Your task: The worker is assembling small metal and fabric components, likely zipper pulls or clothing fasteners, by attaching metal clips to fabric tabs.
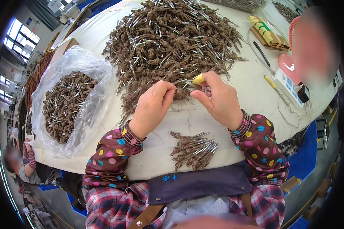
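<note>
My left hand [151,107] is closed, thumb and forefinger pinched together at the near edge of a big heap of brown knotted cords [168,42] with silvery metal tips. What it pinches is mostly hidden by the fingers; it seems to be one of these cords. Facing it, my right hand [219,100] is closed around a small metal tool with a yellow part [198,79] by the forefinger; its exact kind is unclear. Between my forearms lies a small bunch of knotted cords [193,150], tips toward the upper right.
A clear plastic bag [99,110] full of similar cords stands at the left. On the right lie a yellow-handled tool [275,89], a black pen [261,52], a white power strip [288,87] with wires and a yellow-green packet [269,32]. A person [25,164] sits at far left.
</note>
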The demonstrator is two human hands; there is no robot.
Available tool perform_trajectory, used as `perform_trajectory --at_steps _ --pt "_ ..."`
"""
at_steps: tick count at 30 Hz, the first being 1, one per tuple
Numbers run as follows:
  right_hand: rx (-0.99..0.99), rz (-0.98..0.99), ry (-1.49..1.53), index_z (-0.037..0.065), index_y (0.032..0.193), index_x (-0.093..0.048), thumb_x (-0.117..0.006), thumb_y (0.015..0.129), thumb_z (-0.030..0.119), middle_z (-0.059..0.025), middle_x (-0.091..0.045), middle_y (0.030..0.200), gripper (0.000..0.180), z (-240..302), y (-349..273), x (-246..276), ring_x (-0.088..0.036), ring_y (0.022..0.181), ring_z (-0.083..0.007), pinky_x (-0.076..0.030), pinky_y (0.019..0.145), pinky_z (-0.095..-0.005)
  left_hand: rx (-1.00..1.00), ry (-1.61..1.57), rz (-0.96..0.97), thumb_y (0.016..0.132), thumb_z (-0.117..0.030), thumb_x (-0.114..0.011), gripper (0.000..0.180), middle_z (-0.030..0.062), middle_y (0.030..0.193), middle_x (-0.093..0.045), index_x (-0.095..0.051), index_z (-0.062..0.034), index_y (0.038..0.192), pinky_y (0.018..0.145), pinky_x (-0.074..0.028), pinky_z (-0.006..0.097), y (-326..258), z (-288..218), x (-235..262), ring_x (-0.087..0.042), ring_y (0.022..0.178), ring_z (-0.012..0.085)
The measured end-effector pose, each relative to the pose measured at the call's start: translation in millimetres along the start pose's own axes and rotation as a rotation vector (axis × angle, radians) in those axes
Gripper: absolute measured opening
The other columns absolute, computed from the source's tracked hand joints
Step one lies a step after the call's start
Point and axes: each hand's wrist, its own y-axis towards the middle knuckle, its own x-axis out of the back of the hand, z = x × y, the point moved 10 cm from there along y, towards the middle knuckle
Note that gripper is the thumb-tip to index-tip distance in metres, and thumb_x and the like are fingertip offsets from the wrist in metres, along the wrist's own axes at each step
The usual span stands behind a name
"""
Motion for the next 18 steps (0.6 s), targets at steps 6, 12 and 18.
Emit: perform_trajectory --at_steps 6,12,18 --pt "0.321 -0.011 -0.422 0.012 0.080 -0.053 -0.068 0.081 0.033 -0.0016 -0.051 0.075 0.027 35 -4 -7 -0.057 0.058 -0.0196 -0.045 0.049 -0.0311 -0.064 0.055 0.023 0.085 -0.001 -0.061 0.011 0.0127 0.082 -0.060 -0.055 -0.0013 0.093 0.062 -0.048 0.034 -1 -7 -5 -0.060 0.072 0.0289" --pt "0.402 -0.022 -0.531 0.013 0.076 -0.052 -0.068 0.079 0.030 -0.0010 -0.047 0.071 0.023 44 -7 -8 -0.055 0.056 -0.0165 -0.044 0.049 -0.0300 -0.072 0.054 0.033 0.083 -0.002 -0.062 0.011 0.0134 0.081 -0.059 -0.054 -0.0016 0.092 0.063 -0.048 0.036 -1 -9 -8 -0.059 0.073 0.0306" --pt "0.443 -0.023 -0.545 0.014 0.075 -0.051 -0.067 0.080 0.028 -0.0003 -0.047 0.071 0.022 49 -9 -10 -0.055 0.056 -0.0151 -0.043 0.050 -0.0290 -0.090 0.060 0.031 0.083 0.000 -0.062 0.011 0.0130 0.082 -0.060 -0.055 -0.0010 0.092 0.064 -0.049 0.034 -1 -12 -7 -0.060 0.073 0.0289"
